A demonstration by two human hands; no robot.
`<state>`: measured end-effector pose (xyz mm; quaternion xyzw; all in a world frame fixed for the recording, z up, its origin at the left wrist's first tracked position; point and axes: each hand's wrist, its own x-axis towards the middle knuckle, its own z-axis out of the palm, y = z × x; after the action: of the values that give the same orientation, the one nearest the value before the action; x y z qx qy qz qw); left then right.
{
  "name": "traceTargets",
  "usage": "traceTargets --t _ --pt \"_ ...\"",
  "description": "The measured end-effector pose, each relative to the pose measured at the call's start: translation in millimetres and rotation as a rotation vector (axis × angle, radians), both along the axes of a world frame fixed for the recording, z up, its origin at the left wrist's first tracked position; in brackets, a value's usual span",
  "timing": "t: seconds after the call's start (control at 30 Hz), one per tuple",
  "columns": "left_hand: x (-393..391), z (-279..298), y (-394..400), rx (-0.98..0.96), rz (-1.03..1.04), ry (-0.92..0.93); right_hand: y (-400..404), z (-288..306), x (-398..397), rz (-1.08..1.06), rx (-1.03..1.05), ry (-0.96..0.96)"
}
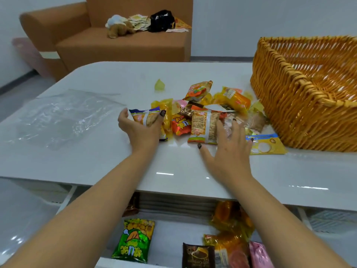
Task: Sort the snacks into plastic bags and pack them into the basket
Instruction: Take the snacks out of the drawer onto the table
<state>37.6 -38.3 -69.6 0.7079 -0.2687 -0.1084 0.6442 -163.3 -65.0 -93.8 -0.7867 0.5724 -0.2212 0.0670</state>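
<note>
The left hand (139,128) curls round a small biscuit packet (144,118) at mid-frame while the right hand (228,149) lies spread on the snack pile (204,113) — light, crinkly, slippery wrappers, probably best pinched by their edges — clear plastic bag (63,117) at left, basket (309,93) at right.

Looks like a home living room: low glossy white coffee table (108,78) as the landmark, orange-brown sofa (119,45) right behind it carrying a plush toy (117,29) and black bag (161,20), plain pale wall (270,20) beyond.
</note>
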Motion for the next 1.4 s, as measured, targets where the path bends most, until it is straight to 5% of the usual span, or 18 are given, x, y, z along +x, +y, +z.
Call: traceTargets --t 0.13,0.37,0.77,0.83,0.93,1.03,1.1,1.23,1.3,1.4 --pt "11.7 -1.8 -34.3 -0.162 0.01 0.054 -11.6 -0.4 11.8 0.129 0.043 0.124" --pt "30.3 -12.1 -56.7 -0.122 0.157 -0.044 -45.9 0.8 28.0 0.191 0.102 0.192" --pt "11.2 -9.9 -12.3 -0.02 0.059 -0.036 -7.9 6.7 10.5 0.31 -0.222 -0.173" --pt "-7.2 -9.9 12.5 0.122 0.03 -0.212 11.2 7.0 -0.1 0.355 -0.162 -0.144" --pt "-27.3 -13.5 52.5 0.101 -0.235 -0.656 48.1 2.7 -34.7 0.526 -0.119 -0.015" --pt "-47.9 -11.1 86.2 0.059 -0.512 -0.912 77.6 5.7 -85.8 0.72 -0.257 0.281" --pt "-70.7 -5.0 104.4 -0.016 -0.659 -0.95 86.7 24.6 -109.1 0.661 -0.196 0.263" --pt "-109.4 -9.2 130.1 0.01 -1.071 -1.014 97.0 59.1 -135.4 0.344 0.089 -0.099" --pt "-120.9 -23.1 132.6 0.171 -1.215 -1.106 100.3 56.8 -142.7 0.29 0.137 0.026" --pt "-132.4 -41.8 123.9 0.471 -1.325 -0.901 106.7 39.9 -138.9 0.366 0.435 0.356"
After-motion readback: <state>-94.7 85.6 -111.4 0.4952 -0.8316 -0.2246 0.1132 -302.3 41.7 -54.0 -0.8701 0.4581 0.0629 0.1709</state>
